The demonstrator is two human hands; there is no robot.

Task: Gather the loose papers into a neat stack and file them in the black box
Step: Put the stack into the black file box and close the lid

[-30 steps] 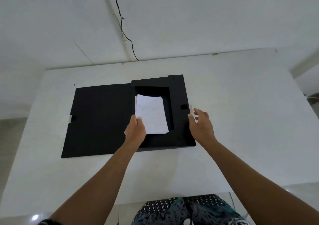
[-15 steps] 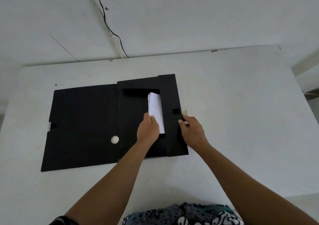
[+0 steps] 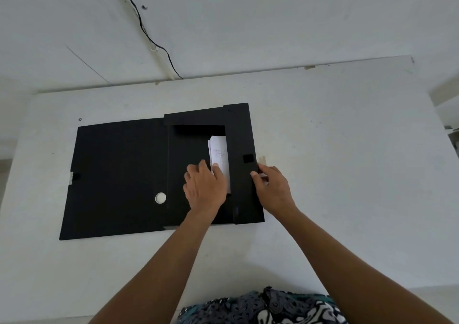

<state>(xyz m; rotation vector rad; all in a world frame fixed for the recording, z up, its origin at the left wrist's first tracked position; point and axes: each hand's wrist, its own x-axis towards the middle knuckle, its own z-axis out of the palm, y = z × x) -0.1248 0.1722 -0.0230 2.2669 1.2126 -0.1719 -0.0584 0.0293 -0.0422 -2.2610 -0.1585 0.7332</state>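
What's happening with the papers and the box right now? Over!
Left hand pressing paper stack inside black box. Right hand gripping the box's right flap. Nothing in the way.

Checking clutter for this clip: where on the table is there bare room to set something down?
The white table is bare right of the black cardboard file box, and in front between its open lid and the near edge. It is crowded at the box, with both hands and the white paper stack.
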